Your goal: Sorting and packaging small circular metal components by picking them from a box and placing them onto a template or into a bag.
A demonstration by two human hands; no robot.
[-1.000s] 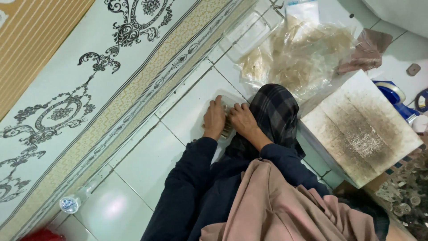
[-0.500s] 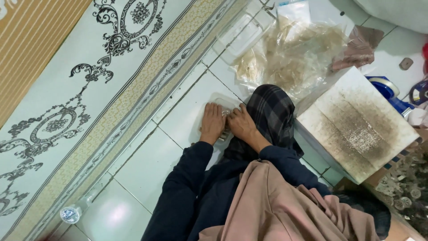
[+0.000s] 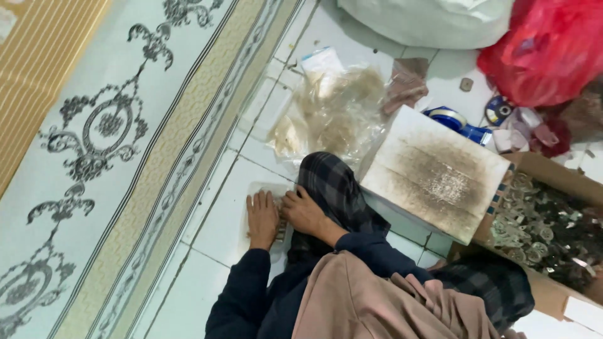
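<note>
Two hands — left hand and right hand, fingers together — press a clear bag flat on the floor tiles, a stained white slab just beside.

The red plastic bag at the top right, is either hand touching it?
No, both the left hand and right hand press a small clear plastic packet on the white tiled floor, far from the red plastic bag.

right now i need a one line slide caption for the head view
Seated on a tiled floor, a person presses the left hand and right hand onto a small clear packet, beside a stained board.
</note>
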